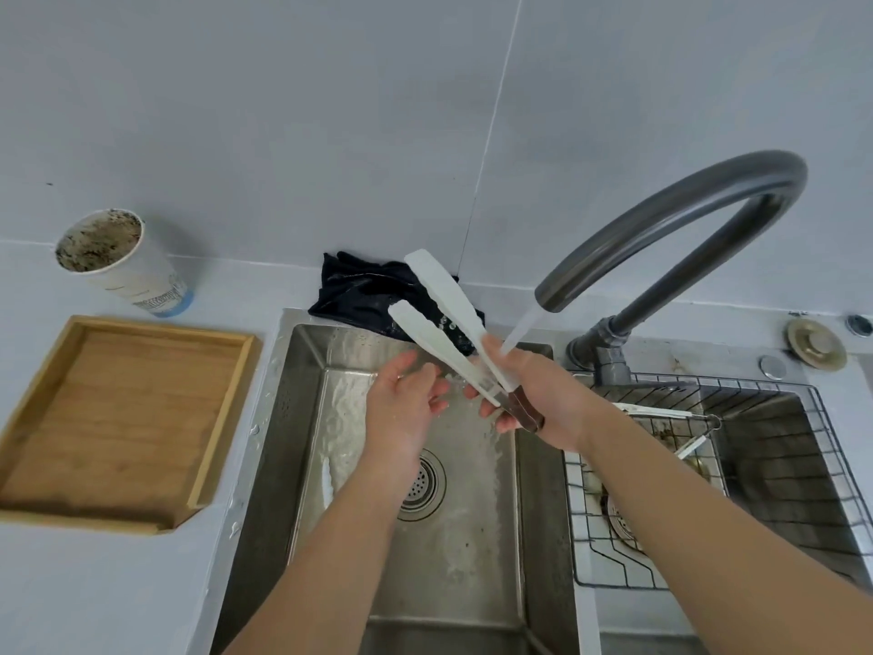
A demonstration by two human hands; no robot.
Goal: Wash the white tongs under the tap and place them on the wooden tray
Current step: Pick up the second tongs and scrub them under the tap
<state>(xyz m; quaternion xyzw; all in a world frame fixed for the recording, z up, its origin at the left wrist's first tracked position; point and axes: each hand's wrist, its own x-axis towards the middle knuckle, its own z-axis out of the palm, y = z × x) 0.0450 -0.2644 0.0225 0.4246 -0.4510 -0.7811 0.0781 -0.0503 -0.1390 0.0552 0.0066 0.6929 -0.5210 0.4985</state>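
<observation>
I see the right hand (534, 394) gripping the tongs (449, 323) by the dark handle under the running tap (685, 219); left hand (404, 399) relaxed, holding nothing, over the sink (283, 418).

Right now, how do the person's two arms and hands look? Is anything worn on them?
Both forearms are bare up to the frame edge: no sleeves show. The left hand and the right hand wear no gloves, and I see no watch, bracelet or ring. Both hands look wet.

The right hand (529, 394) hid the white tongs' (441, 319) dark handle end. Both forearms ran off the bottom edge. Items beneath the wire rack (708, 465) were too cluttered to identify.
</observation>
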